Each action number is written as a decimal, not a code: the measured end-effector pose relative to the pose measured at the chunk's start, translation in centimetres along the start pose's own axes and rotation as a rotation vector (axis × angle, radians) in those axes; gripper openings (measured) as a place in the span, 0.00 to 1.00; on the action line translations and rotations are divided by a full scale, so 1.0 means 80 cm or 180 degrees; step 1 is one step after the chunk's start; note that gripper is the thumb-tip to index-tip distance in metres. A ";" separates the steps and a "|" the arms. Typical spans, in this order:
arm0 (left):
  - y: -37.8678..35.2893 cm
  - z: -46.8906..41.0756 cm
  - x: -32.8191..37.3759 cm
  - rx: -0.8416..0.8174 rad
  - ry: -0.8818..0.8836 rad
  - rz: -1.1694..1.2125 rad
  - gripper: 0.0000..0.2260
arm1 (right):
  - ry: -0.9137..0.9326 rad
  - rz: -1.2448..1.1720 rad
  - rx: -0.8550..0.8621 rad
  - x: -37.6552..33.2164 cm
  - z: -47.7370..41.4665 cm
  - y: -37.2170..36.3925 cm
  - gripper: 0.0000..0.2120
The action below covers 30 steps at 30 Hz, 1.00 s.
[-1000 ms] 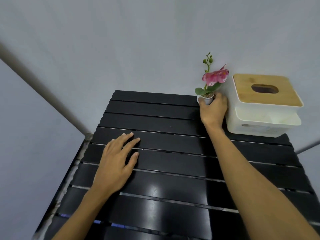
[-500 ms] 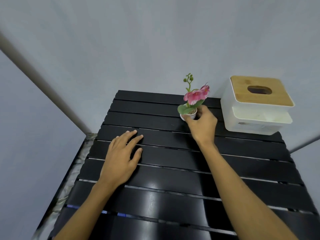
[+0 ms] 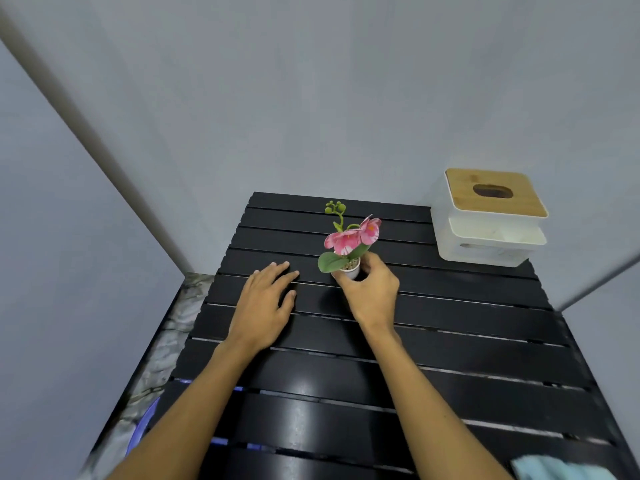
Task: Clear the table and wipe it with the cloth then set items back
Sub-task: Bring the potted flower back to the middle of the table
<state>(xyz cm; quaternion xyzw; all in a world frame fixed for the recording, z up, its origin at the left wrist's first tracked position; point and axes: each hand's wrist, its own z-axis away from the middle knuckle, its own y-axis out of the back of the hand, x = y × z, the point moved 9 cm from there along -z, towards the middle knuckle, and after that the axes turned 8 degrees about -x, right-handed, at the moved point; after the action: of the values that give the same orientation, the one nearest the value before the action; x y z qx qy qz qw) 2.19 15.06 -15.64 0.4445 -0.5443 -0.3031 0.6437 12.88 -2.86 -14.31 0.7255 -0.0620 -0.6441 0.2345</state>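
just ahead of your right hand (image 3: 372,292), its fingers clasp the upright flower pot (image 3: 350,270) mid-tabletop (image 3: 467,344); left hand (image 3: 265,303) lies flat, released, beside it; cloth (image 3: 554,470) sits behind your right forearm.

Head view, looking steeply down at table (image 3: 450,341).

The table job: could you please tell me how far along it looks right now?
Not far, apparently. The right hand has a grip on the flower pot; the left hand lies flat on the table. The tissue box sits at the far right corner. The cloth lies unused at the near edge.
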 end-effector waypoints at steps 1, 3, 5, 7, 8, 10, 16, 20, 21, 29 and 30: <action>-0.001 0.005 0.001 -0.0007 -0.0008 -0.0008 0.21 | 0.0004 -0.0030 -0.0011 -0.001 0.004 -0.002 0.15; -0.003 0.020 0.003 -0.0003 -0.0014 -0.0015 0.23 | 0.0017 -0.0109 -0.0040 0.000 0.011 -0.004 0.15; -0.004 0.034 0.003 0.0012 -0.0022 -0.0032 0.25 | 0.0033 -0.0144 -0.0014 -0.002 0.016 -0.004 0.15; -0.003 0.040 0.005 0.0042 -0.0024 -0.0038 0.26 | 0.0054 -0.0198 0.0074 -0.003 0.019 -0.003 0.15; -0.002 0.039 0.005 0.0061 -0.0012 -0.0023 0.26 | 0.0057 -0.0256 0.0114 -0.004 0.021 -0.004 0.16; 0.000 0.038 0.005 0.0090 0.0015 -0.0018 0.26 | 0.0054 -0.0366 0.0206 -0.001 0.024 -0.006 0.16; 0.000 0.037 0.006 0.0120 -0.0005 -0.0085 0.24 | 0.0041 -0.0247 0.0165 0.006 0.020 -0.019 0.17; 0.000 0.037 0.007 0.0142 -0.0018 -0.0055 0.24 | -0.0156 -0.0146 0.0000 0.017 0.015 -0.029 0.21; 0.000 0.037 0.006 0.0142 -0.0016 -0.0055 0.23 | -0.0125 -0.0158 0.0010 0.014 0.016 -0.029 0.21; -0.001 0.037 0.005 0.0163 -0.0052 -0.0039 0.23 | 0.0065 -0.0181 0.0182 -0.003 0.025 -0.016 0.16; -0.001 0.037 0.004 0.0161 -0.0054 -0.0027 0.23 | 0.0057 -0.0181 0.0164 -0.005 0.027 -0.015 0.16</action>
<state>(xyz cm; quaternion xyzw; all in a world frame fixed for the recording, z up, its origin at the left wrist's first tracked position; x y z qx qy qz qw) -0.61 14.03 -15.52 0.4603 -0.5554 -0.2957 0.6263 10.50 -2.19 -14.61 0.7385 -0.0558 -0.6422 0.1978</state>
